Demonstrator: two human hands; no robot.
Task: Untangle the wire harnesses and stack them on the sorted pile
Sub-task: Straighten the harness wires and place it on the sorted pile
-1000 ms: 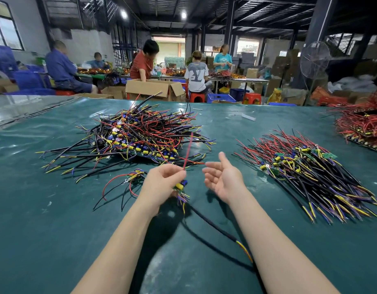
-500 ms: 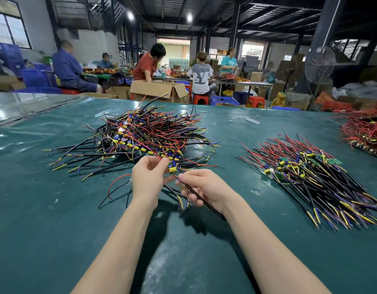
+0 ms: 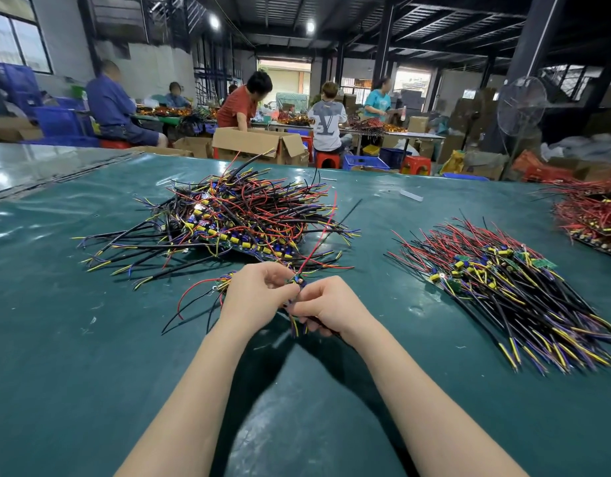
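Wire harness (image 3: 298, 283): held just above the tabletop (image 3: 90, 356) between both hands, at the front edge of the tangled pile (image 3: 235, 222).
Axis: roughly front-to-back; one red wire (image 3: 316, 244) rises up and away over the tangle, and yellow-tipped ends hang toward the person.
Left hand (image 3: 254, 297): fingers (image 3: 280, 278) curled, pinching the harness's upper part.
Right hand (image 3: 331, 311): fingers (image 3: 305, 306) curled round the lower wires.
Sorted pile (image 3: 503, 287): to the right, well apart; wires lie parallel, tips pointing near-right.
Open room: bare green tabletop between the piles and nearer the person.
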